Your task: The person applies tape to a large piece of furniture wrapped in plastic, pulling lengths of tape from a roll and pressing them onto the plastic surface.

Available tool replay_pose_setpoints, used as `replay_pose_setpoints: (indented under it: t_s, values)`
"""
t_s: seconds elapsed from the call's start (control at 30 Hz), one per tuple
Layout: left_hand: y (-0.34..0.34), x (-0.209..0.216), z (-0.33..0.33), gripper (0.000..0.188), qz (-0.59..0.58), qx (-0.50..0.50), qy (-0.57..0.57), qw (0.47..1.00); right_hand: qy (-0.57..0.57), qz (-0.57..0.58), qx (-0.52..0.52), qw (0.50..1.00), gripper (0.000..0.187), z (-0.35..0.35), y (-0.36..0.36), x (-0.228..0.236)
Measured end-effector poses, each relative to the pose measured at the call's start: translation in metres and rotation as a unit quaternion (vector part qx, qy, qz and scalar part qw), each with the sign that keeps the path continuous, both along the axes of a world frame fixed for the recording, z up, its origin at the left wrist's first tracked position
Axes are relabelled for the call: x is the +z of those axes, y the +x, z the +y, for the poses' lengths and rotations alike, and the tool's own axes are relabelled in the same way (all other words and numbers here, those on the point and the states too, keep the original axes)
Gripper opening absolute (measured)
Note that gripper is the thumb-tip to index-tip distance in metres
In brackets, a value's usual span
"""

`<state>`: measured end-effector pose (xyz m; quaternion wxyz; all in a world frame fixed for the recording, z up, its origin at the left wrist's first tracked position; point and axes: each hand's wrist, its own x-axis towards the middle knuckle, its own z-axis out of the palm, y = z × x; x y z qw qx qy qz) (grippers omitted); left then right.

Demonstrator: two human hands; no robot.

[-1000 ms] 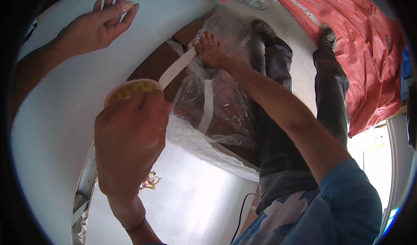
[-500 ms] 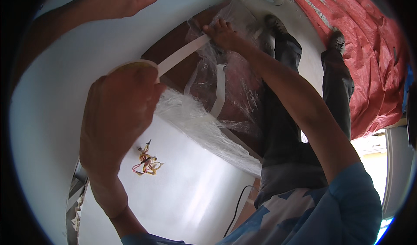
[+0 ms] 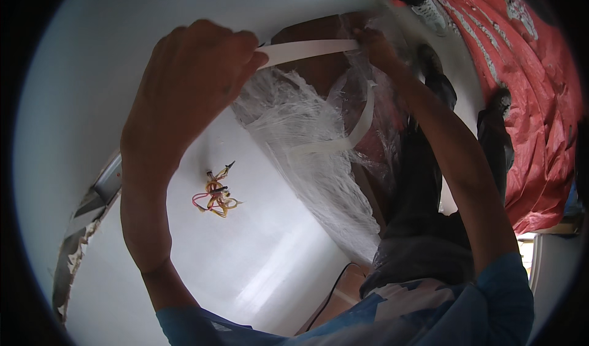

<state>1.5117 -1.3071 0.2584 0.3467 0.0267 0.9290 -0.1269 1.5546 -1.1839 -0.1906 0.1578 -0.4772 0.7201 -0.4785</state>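
A pale strip of masking tape point(image 3: 310, 52) stretches taut between my two hands. My left hand point(image 3: 190, 85) is closed on its left end, with the back of the hand toward me; the roll is hidden behind the fingers. At the strip's other end my right hand point(image 3: 381, 52) has its fingers curled on the tape, beside clear plastic film. The crumpled plastic film point(image 3: 294, 109) hangs over a brown panel point(image 3: 316, 28) and a white surface. Another tape strip point(image 3: 325, 144) is stuck along the film lower down, bending upward at its right end.
A bundle of yellow and red wires point(image 3: 216, 197) comes out of the white surface point(image 3: 270, 248). A broken-edged metal channel point(image 3: 80, 229) runs at the left. A black cable point(image 3: 331, 294) lies near my body. Red sheeting point(image 3: 527, 131) covers the right side, with another person's shoe point(image 3: 429, 15) beside it.
My left hand has moved up and the tape strip now runs nearly level. The roll has gone out of sight behind that hand. Another person's arm at upper left has left the view.
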Motion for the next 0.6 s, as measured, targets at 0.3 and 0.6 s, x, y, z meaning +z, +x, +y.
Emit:
replay_pose_setpoints:
  t_s: [0.3,0.6]
  values:
    - [0.022,0.007,-0.013,0.027,0.016,0.097,-0.028,0.995,-0.102,-0.006,-0.029,0.994,0.029,0.027,0.001,0.282]
    - [0.015,0.008,-0.013,0.029,0.045,0.156,0.037,0.986,0.043,-0.032,-0.080,0.995,0.018,0.001,0.001,0.243]
